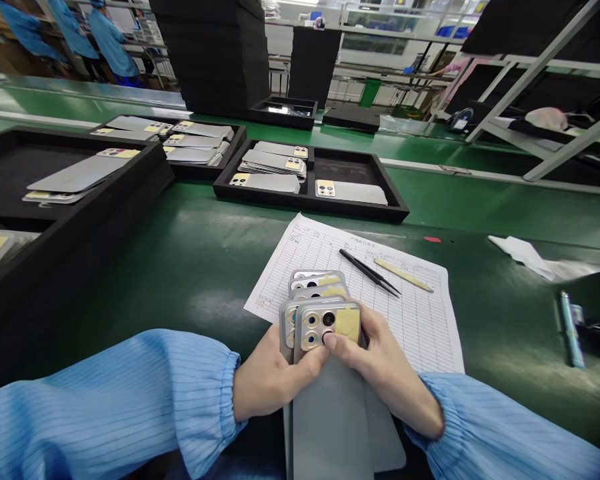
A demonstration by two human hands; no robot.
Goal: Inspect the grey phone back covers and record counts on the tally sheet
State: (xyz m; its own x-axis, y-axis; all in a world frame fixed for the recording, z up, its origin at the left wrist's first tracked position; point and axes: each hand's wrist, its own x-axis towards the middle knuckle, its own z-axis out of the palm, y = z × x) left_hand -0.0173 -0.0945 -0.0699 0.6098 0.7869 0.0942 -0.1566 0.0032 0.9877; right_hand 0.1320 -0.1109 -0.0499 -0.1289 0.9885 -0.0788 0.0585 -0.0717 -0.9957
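Note:
Both hands grip a fanned stack of grey phone back covers low in the middle of the head view. Each cover has a silver camera plate with yellow film near its top. My left hand wraps the stack's left edge, thumb across the front cover. My right hand holds the right edge, its thumb pressing on the front cover's camera plate. The stack's far end rests over a printed form sheet.
Black tweezers and a pale stick lie on the sheet. Black trays holding more covers stand beyond and to the left. A white cloth and a pen-like tool lie at the right. People in blue stand far back left.

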